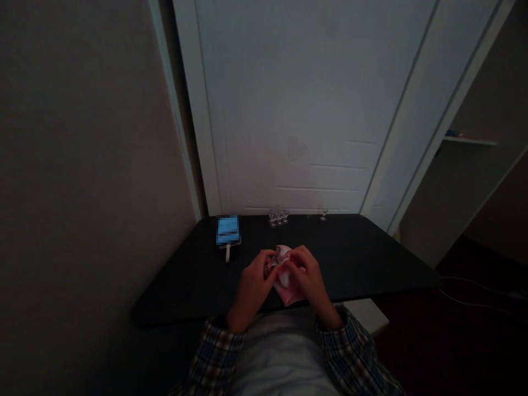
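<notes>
Close to the dark table's near edge, both my hands are brought together around a pink and white cloth (291, 294). My left hand (254, 280), fingers curled, grips a small clear, glassy object (274, 262) at the cloth's left side; its shape is mostly covered by fingers and cloth. With bent fingers my right hand (306, 273) pinches the cloth against that object. A corner of the cloth hangs down below the fingers. Dim light blurs the fingertips.
On the black table (350, 264), several small stemmed glasses (279, 216) stand grouped at the back. Another small glass (324, 214) stands apart to their right. A lit phone-like screen (228, 230) on a white stand (227, 253) is at left. A white panelled door (289, 110) rises behind.
</notes>
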The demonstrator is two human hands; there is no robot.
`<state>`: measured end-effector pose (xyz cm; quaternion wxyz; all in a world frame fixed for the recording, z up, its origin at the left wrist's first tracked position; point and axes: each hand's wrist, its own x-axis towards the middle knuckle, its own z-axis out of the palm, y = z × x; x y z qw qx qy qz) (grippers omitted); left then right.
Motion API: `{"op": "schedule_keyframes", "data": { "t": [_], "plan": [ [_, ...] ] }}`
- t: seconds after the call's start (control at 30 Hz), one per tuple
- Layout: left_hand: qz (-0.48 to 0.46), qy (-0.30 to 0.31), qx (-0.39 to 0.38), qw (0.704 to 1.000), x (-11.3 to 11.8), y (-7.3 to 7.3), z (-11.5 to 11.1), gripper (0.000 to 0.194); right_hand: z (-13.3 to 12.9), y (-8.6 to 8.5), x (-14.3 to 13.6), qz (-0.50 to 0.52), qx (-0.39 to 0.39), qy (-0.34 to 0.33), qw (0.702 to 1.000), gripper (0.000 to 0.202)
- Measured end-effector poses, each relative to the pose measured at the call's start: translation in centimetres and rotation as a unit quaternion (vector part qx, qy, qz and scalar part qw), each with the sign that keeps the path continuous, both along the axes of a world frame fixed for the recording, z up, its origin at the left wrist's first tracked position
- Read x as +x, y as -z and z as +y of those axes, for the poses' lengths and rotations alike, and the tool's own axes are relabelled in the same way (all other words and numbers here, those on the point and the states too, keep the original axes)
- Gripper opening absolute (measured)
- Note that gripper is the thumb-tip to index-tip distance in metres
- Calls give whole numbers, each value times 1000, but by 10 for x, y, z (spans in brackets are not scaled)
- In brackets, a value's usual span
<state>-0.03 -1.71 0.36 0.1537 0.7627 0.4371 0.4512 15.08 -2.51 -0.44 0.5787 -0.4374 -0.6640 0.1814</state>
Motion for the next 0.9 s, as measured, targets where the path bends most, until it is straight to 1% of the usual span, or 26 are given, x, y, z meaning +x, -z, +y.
{"op": "schedule_keyframes", "data": {
  "t": [0.1, 0.2, 0.33, 0.43, 0.57, 0.73, 0.9],
  "plan": [
    [-10, -1, 3, 1000, 0, 0, -1, 31, -2, -3, 0, -12, 10, 6, 1000, 4],
    [-23, 1, 17, 1000, -1, 0, -1, 35, -4, -3, 0, -1, 14, 18, 1000, 6],
    [-27, 18, 44, 999, -1, 0, 1, 30, -4, 0, 1, 33, 12, 39, 999, 8],
    [-17, 30, 48, 998, -1, 0, 2, 26, -3, 2, 2, 44, 14, 47, 998, 9],
    [-14, 37, 28, 999, -3, -1, 1, 27, -3, 4, 3, 60, 12, 42, 997, 10],
    [-14, 21, -19, 999, -4, -2, 1, 29, -4, 2, 2, 61, 10, 27, 998, 11],
    [-27, 24, -12, 999, -3, -1, 2, 32, -4, 2, 1, 57, 15, 41, 997, 11]
  ]
}}
